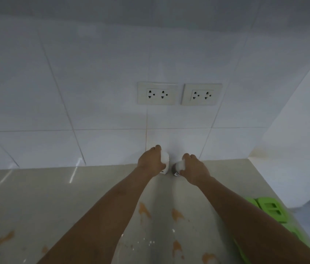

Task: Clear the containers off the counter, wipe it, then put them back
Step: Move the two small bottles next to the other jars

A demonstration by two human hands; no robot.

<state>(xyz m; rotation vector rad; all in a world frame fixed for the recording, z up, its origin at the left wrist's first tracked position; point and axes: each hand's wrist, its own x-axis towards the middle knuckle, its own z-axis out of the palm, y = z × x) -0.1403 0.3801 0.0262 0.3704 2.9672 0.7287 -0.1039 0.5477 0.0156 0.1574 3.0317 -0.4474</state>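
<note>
This looks like a home kitchen: a beige stone surface (55,197) spotted with orange stains (143,209) runs along a wall of large white tiles (93,92), with two double socket plates (157,93) set above it.

Both bare forearms stretch forward and converge, wrists level. Left hand (150,161) is knuckles up, fingers (157,148) curled round a white container (165,159). Right hand (196,168), just beside it and not touching, grips a second container (178,166).
</note>
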